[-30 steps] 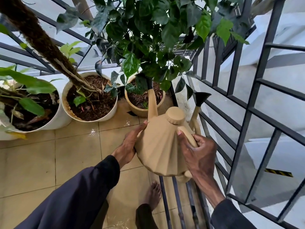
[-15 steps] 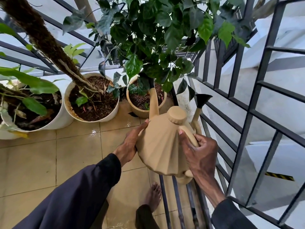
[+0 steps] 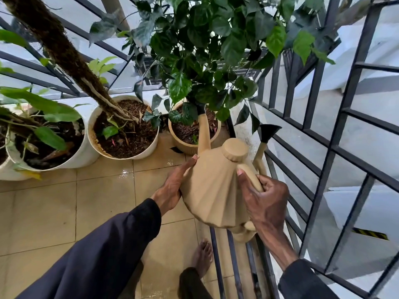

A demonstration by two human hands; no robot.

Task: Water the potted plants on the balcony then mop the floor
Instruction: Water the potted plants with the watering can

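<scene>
both hands [image 3: 266,199] tilting watering can [image 3: 213,190], spout over tan pot [image 3: 179,143]

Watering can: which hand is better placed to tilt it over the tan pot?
Probably right. The right hand grips the watering can by its handle, so it steers the tilt; the left hand only presses flat against the side.

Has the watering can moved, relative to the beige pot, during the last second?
No, not noticeably. The watering can keeps its spout over the soil of the beige pot, just as before; only the camera view shifted slightly.
</scene>
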